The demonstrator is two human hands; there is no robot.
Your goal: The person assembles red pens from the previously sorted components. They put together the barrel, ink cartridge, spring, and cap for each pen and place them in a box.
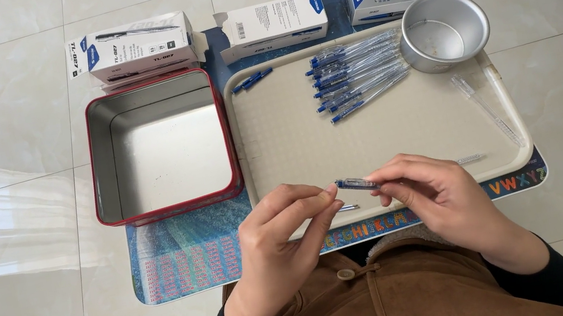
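Two hands meet over the near edge of a beige tray (pixel 383 126), seen from the head camera. The right hand (pixel 441 200) has its thumb and forefinger pinched on a small blue pen piece (pixel 356 183), which lies level and points left; its other fingers are curled loosely below. The left hand (pixel 286 233) is also mostly closed, its fingertips bunched at the left end of that piece, touching or nearly touching it; whether it truly grips cannot be told. Just under the left fingertips a thin metal tip (pixel 348 208) sticks out to the right, against the tray rim.

On the far part of the tray lies a heap of pens (pixel 359 73) with clear barrels and blue caps, roughly side by side and slanted. Just right of them stands a round metal cup (pixel 443 32), sitting at the tray's far right corner. Clear tubes (pixel 487 112) lie along the right side of the tray, well apart from the hands. Two blue caps (pixel 252 80) lie just off the tray's far left corner.

Left of the tray, touching it, is a square tin (pixel 158 152) with a red rim, open. Behind tin and tray stand three cardboard boxes (pixel 272 24) in a row. Everything rests on a printed mat (pixel 184 258), laid on pale floor tiles. A brown garment with buttons (pixel 382 301) fills the bottom edge.
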